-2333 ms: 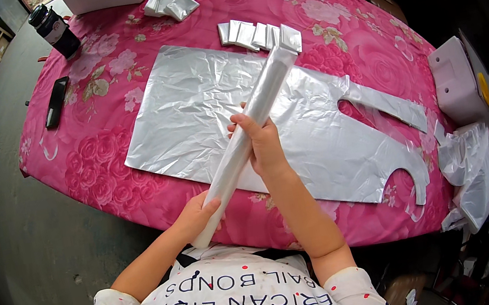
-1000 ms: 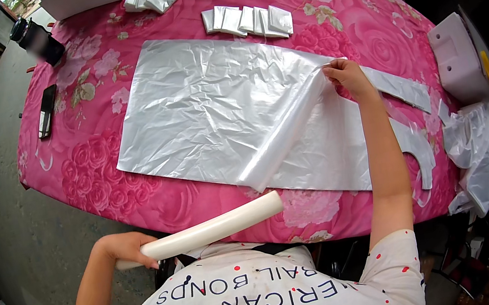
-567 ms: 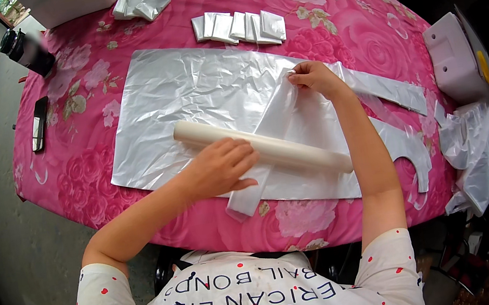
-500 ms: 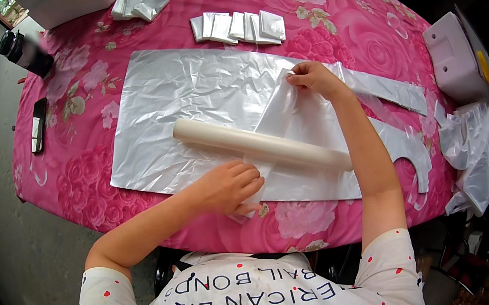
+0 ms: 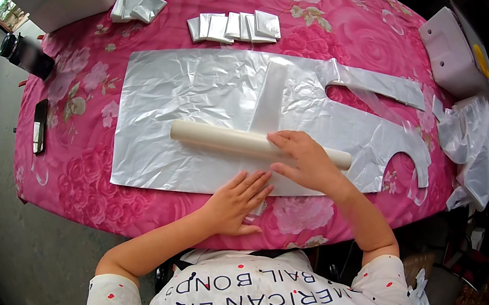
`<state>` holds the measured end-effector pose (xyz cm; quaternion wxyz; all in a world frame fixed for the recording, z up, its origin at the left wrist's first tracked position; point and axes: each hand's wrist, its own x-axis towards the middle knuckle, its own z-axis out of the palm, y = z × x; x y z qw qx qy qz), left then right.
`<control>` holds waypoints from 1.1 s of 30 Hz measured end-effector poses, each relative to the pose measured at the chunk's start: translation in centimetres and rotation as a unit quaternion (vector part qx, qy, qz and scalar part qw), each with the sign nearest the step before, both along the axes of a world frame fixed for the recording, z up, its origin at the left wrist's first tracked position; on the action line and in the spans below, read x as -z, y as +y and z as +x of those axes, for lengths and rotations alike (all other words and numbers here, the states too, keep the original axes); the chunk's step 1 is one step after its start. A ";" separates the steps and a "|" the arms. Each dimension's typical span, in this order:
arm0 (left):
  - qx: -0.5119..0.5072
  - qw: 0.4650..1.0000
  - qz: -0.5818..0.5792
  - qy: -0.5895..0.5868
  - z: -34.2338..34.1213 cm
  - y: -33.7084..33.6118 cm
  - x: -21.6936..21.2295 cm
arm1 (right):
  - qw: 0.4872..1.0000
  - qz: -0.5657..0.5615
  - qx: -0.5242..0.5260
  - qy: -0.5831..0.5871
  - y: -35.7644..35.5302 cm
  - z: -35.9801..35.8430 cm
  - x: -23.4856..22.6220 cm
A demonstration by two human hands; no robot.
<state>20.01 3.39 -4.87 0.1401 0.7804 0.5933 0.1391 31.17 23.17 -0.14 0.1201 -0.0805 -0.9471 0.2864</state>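
Counter covered in pink floral cloth (image 5: 89,191) carries a crinkled, silvery plastic sheet (image 5: 171,100) shaped like an apron. On it lies a long, cream cylindrical tube (image 5: 223,138), slanting across a narrow, folded silvery plastic strip (image 5: 271,96). The right hand (image 5: 310,157), half open, has let go of the strip's far end and now touches the tube, so that end lies unheld. The left hand (image 5: 240,205) is flattened, fingers outstretched, at the sheet's near edge, grasping nothing. Small folded silvery packets (image 5: 233,28) sit beyond.
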 end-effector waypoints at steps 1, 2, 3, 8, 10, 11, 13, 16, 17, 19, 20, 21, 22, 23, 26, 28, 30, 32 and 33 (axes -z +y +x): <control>-0.005 1.000 0.001 0.009 0.1 -0.1 0.1 | 0.999 0.005 0.021 -0.028 -0.4 1.0 0.2; -0.006 1.000 -0.001 0.011 0.1 -0.1 0.1 | 0.997 0.009 0.042 -0.057 -0.4 1.8 0.2; -0.006 1.000 -0.004 0.013 0.2 -0.2 0.0 | 0.994 0.013 0.064 -0.085 -0.1 2.5 0.3; -0.011 1.000 -0.008 0.022 0.4 -0.1 -0.4 | 0.958 0.111 0.261 -0.047 7.5 7.0 1.4; -0.013 1.000 -0.008 0.004 0.7 -0.3 -0.5 | 0.926 0.165 0.340 -0.003 8.9 7.8 1.6; -0.021 1.000 -0.012 0.011 0.9 -0.4 -0.6 | 0.944 0.146 0.297 0.006 8.5 7.6 1.2; -0.043 0.999 -0.023 0.020 1.9 -1.0 -0.7 | 0.973 0.107 0.202 0.021 6.4 6.8 0.1; -0.073 0.997 -0.030 -0.020 3.5 -1.7 -0.4 | 0.996 0.067 0.058 0.022 1.4 5.2 0.3; -0.081 0.996 -0.032 -0.031 3.8 -1.8 -0.6 | 0.998 0.063 0.021 0.016 0.1 4.5 0.6; -0.093 0.995 -0.030 -0.019 4.3 -1.9 -0.5 | 0.996 0.083 0.006 0.029 -1.0 2.7 0.9; -0.102 0.994 -0.029 -0.013 4.4 -2.0 -0.3 | 0.995 0.092 -0.005 0.035 -1.0 1.7 1.1; -0.098 0.995 -0.020 -0.004 4.5 -2.2 -0.2 | 0.994 0.098 0.000 0.043 -0.4 0.6 1.1; -0.095 0.995 -0.012 0.005 4.6 -2.3 -0.1 | 0.993 0.105 0.005 0.050 0.4 -0.6 1.3; -0.089 0.996 -0.002 0.014 4.6 -2.4 0.0 | 0.990 0.119 0.013 0.071 1.5 -1.8 1.8; -0.035 0.998 0.015 -0.040 4.0 -2.7 -0.2 | 0.982 0.148 0.041 0.110 4.5 -5.1 2.3; -0.046 0.997 0.035 -0.052 3.7 -3.0 -0.4 | 0.972 0.156 0.059 0.166 5.1 -5.8 1.9; -0.050 0.995 0.053 -0.074 3.2 -3.7 0.0 | 0.976 0.115 0.035 0.184 4.3 -6.1 1.2; -0.038 0.991 0.073 -0.107 2.8 -4.3 0.8 | 0.986 0.034 -0.023 0.159 1.8 -3.8 0.7; -0.031 0.989 0.091 -0.115 2.7 -4.4 0.7 | 0.991 0.001 -0.072 0.113 0.7 -2.6 1.1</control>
